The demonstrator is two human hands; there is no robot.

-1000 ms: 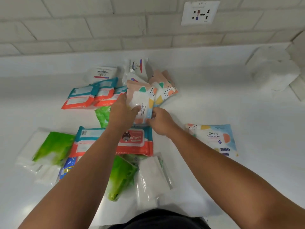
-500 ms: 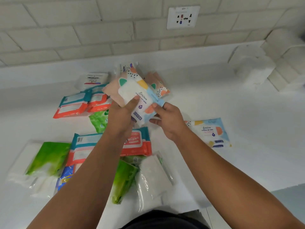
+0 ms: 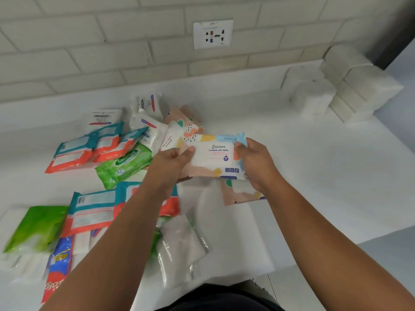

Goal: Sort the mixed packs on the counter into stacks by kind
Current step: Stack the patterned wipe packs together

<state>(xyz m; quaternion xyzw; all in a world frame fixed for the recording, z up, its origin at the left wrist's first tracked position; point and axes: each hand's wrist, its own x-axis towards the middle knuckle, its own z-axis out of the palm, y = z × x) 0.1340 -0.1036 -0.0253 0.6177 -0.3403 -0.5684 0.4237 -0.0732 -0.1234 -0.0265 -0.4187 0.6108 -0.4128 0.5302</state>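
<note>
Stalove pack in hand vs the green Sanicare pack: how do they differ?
The Stalove pack is held off the counter by the left hand and right hand; the Sanicare pack lies on it. The Stalove pack is pastel-patched with a white label; the Sanicare pack is green. The Stalove pack sits roughly level; the Sanicare pack lies slanted. Both are soft packs, label side up.
</note>
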